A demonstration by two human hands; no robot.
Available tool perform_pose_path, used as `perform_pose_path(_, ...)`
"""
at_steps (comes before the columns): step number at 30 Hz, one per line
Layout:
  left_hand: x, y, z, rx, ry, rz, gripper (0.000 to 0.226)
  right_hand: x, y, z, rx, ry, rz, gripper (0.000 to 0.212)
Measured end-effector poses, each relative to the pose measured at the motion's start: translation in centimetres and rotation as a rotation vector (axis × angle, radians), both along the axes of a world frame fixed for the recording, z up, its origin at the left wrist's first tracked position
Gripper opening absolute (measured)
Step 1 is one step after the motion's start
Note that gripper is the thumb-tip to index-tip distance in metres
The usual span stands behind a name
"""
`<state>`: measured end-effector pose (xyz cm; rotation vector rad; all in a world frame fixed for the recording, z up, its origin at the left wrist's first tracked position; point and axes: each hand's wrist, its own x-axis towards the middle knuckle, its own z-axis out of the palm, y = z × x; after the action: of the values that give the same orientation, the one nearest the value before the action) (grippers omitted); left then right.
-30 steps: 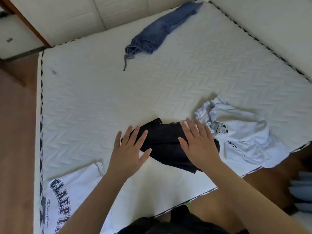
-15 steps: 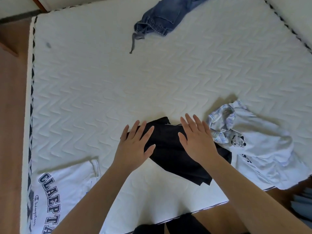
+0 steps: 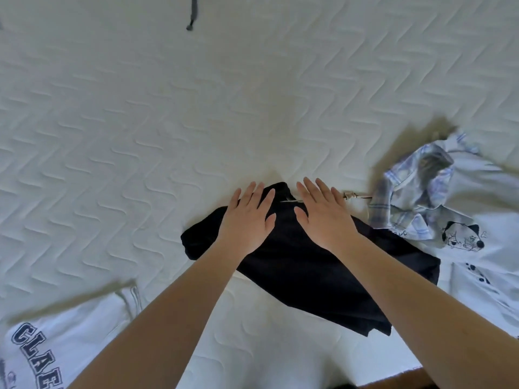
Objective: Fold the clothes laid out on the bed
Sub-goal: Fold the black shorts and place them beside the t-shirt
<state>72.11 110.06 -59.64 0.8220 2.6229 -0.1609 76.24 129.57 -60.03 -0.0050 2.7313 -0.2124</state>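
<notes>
Lower left corner of the frame: a white T-shirt [image 3: 64,341] with dark block lettering, flat on the mattress [image 3: 168,122], partly cut off by the frame edge. Lower right: a white shirt with a dog print [image 3: 477,265], its blue plaid collar bunched up toward the upper part of the garment, one edge touching the black piece.

Centre, slightly below the middle: a black garment [image 3: 323,276], folded into a slanted band running from centre-left down toward lower right, lying on the mattress between the two white shirts. Two bare forearms reaching in from the bottom edge.

Left hand [image 3: 248,220] flat on the black garment's upper left part, fingers straight and spread, gripping nothing. Right hand [image 3: 323,217] just beside it, likewise flat with straight fingers, palm down on the garment's upper edge, fingertips reaching past it onto the mattress.

Beyond the hands: bare quilted mattress with a wavy stitched pattern. Top centre: a dark drawstring end [image 3: 192,16], cut off by the top edge.
</notes>
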Motion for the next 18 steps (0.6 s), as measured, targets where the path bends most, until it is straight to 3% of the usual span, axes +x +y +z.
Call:
perform_pose_path(10,-4.7,2.2,-9.1,0.123,-0.087,0.101,0.053,-2.4,0.0,-8.9,-0.052,-0.043,-0.037,0.06)
perform_pose_path(18,-5.9,2.0,-10.2,0.292,-0.195,0.163,0.055,-1.2,-0.3,-10.3,-0.117,0.01,-0.067,0.065)
